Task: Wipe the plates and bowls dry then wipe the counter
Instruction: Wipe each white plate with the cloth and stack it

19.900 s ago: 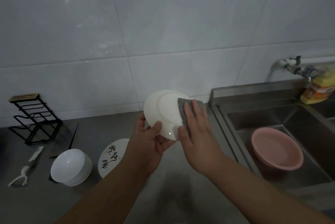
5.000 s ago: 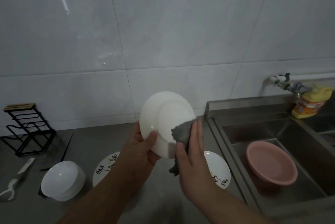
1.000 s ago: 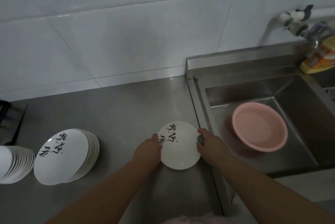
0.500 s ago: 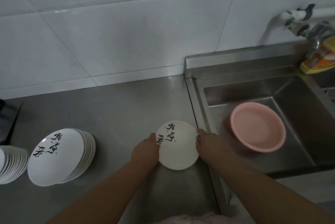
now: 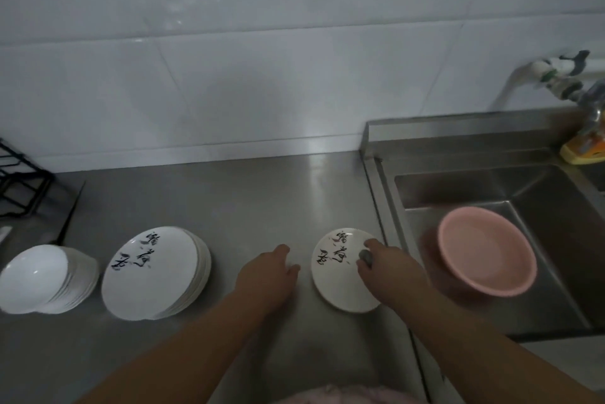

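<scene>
Right hand (image 5: pixel 389 267) curled round grey cloth (image 5: pixel 365 256), resting on the single plate (image 5: pixel 340 269) lying on the counter (image 5: pixel 229 200) beside the sink (image 5: pixel 491 187). Left hand (image 5: pixel 266 276) loose, empty, just off the rim. Suggest: pin rim with left, wipe in circles, then flip.
</scene>
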### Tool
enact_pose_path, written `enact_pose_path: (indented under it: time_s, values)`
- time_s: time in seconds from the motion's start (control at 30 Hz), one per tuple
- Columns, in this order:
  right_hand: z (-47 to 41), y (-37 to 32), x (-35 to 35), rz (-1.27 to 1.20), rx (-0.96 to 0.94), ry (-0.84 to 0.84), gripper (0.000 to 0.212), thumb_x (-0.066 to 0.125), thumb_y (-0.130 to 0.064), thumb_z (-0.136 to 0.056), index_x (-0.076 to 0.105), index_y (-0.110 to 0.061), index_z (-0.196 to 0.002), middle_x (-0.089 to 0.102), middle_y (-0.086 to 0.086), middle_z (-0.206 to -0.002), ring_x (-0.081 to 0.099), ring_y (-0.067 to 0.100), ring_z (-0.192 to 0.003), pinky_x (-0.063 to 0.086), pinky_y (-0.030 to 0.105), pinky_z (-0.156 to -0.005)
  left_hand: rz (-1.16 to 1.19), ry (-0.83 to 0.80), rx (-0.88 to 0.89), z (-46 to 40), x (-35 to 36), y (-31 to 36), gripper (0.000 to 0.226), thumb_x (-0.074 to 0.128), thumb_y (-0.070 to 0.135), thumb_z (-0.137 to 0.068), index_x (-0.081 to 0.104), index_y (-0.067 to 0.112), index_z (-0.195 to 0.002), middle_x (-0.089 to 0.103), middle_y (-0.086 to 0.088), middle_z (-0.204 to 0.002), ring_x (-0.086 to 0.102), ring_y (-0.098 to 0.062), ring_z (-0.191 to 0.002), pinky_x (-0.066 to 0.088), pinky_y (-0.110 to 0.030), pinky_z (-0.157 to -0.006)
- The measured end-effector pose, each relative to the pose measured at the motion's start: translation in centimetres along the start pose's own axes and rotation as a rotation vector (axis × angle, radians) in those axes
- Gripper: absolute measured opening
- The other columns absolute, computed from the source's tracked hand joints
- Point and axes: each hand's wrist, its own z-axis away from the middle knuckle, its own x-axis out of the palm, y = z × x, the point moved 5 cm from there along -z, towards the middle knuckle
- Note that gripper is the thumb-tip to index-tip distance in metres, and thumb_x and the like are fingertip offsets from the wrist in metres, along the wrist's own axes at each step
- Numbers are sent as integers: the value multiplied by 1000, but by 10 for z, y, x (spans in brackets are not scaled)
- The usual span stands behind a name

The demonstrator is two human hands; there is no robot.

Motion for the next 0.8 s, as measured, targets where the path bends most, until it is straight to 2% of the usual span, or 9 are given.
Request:
enact_pose_path:
  time_s: [0.13,0.2,0.27,0.37,0.43,0.53,0.6,0.7,0.8]
  values:
    - [7,-66,8,-65,-71,-2,51,51,-54,-99,50,-30,-144,68,-1,-130,63,24,-118,49,33,-92,55,54,-30,22,-39,-59,44,47,57,-98,52,33,-134,72,3,-110,66,-20,-108,51,-34,-92]
    - [9,-103,14,-104,-106,-31,56,51,-60,-97,49,-31,-145,69,-1,-129,63,23,-120,50,35,-94,77,124,-72,34,-62,-95,41,47,56,-98,54,34,-131,71,6,-110,65,-17,-108,51,-33,-92]
    - [11,-142,20,-123,-140,-57,59,51,-65,-93,48,-33,-143,72,-2,-120,65,23,-115,52,36,-90,110,192,-122,48,-83,-136,41,47,55,-98,55,33,-132,70,7,-113,64,-16,-110,50,-35,-95]
    - [15,-190,28,-159,-174,-107,63,51,-70,-90,48,-34,-142,71,-1,-122,65,23,-116,53,36,-90,153,248,-199,66,-99,-189,44,50,50,-100,53,30,-139,64,3,-127,60,-17,-118,47,-34,-101]
    - [18,-222,36,-187,-192,-147,64,54,-70,-89,48,-35,-143,73,-2,-118,68,22,-110,55,32,-86,186,241,-242,76,-102,-225,47,52,47,-100,51,27,-142,60,0,-135,58,-19,-122,46,-35,-105]
    - [23,-263,49,-218,-212,-208,62,57,-64,-93,45,-35,-146,75,-6,-109,70,17,-98,53,26,-72,172,151,-269,84,-98,-263,54,51,48,-100,43,26,-148,54,-2,-144,56,-21,-126,45,-39,-108]
    - [24,-283,57,-217,-204,-221,63,58,-61,-93,43,-35,-148,74,-5,-111,70,18,-100,53,29,-70,150,115,-281,87,-97,-278,56,50,46,-101,38,21,-151,48,-4,-148,53,-24,-131,43,-40,-110]
    - [23,-302,68,-202,-173,-213,63,60,-60,-91,44,-33,-146,74,-3,-112,70,21,-102,58,34,-75,145,127,-276,85,-98,-293,53,53,42,-100,42,16,-145,50,-7,-141,54,-25,-126,44,-38,-106]
    - [25,-313,75,-195,-141,-197,58,62,-53,-93,45,-32,-144,71,3,-122,69,24,-101,60,37,-77,187,134,-256,79,-97,-306,44,59,39,-95,50,18,-133,58,-6,-128,59,-25,-116,48,-38,-98]
